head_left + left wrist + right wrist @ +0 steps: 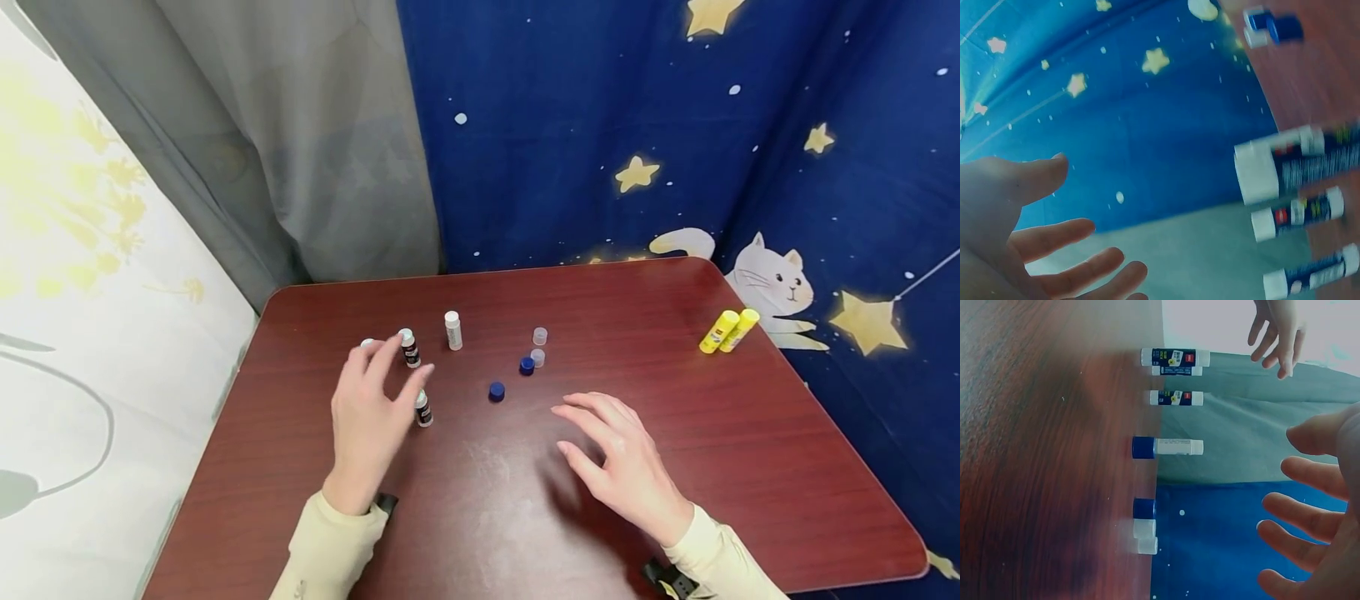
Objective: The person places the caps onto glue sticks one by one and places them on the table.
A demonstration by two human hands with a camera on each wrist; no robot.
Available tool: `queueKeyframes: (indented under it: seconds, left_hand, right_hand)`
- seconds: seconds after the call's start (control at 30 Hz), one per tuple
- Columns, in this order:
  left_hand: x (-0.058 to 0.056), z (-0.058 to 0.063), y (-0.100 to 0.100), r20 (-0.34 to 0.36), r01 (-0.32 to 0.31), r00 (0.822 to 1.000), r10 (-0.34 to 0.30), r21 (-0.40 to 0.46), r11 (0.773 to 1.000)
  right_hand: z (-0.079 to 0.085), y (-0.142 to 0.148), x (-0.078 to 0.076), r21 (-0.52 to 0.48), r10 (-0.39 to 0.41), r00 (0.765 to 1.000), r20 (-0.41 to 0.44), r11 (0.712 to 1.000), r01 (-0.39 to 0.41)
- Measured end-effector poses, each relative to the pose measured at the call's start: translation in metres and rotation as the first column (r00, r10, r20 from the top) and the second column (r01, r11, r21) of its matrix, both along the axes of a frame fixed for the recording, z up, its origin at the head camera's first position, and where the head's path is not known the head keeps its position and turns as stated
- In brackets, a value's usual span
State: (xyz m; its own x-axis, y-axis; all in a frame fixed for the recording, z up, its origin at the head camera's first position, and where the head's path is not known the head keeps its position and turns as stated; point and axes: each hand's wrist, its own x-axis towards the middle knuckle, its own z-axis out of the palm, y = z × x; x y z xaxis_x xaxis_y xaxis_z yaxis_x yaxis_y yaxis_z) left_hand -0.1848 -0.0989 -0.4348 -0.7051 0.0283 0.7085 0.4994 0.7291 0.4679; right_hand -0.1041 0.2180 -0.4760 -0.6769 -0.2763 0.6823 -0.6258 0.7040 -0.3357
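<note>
Left hand (372,425) is held raised over the left part of the surface (480,533), with thumb and fingers spread apart and nothing gripped. Behind its fingertips, only the white top of one dark-labelled glue stick (367,342) is glimpsed in the head view. Just to the right, a second dark-labelled glue stick (411,352) is seen upright, and a third dark-labelled glue stick (424,412) is placed nearer the person, its upper part partly covered by the thumb. In the left wrist view, which is blurred, the sticks are shown clear of the fingers.

Farther right, a slim white stick (453,332) is stood on end toward the back. Next, a blue cap (497,392) is set by itself; to its right, a second blue cap (527,367) is placed close by a translucent cap (539,358), though whether they touch cannot be told. Another translucent cap (540,337) is found just behind that one.

Beyond the caps, the right hand (618,467) is held above the surface, its lightly bent fingers kept apart from the thumb and nothing grasped. Near the right edge, two yellow glue sticks (718,332) are stood side by side, well apart from both hands, with a blue star-printed curtain (540,125) hung behind.
</note>
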Motion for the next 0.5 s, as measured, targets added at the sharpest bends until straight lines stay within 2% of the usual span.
queueKeyframes:
  seconds: [0.1,0.23,0.37,0.5]
  left_hand:
    - [-0.016,0.005,-0.012,-0.028,-0.023,0.999,0.024,0.035,0.999]
    - [-0.036,0.003,-0.026,-0.013,-0.053,0.998,0.054,0.068,0.996]
    - [-0.057,-0.008,-0.039,0.045,-0.075,0.996,0.072,0.07,0.995]
    - [-0.072,-0.024,-0.05,0.133,-0.093,0.988,0.082,0.075,0.993]
  right_hand:
    - [0.0,0.001,0.0,0.004,-0.006,1.0,0.0,1.0,0.006]
    - [-0.001,0.003,0.001,0.009,-0.018,1.0,0.012,1.0,0.018]
    - [-0.003,0.005,0.004,0.015,-0.036,0.999,0.028,0.999,0.036]
    - [-0.005,0.006,0.007,0.025,-0.056,0.997,0.045,0.998,0.055]
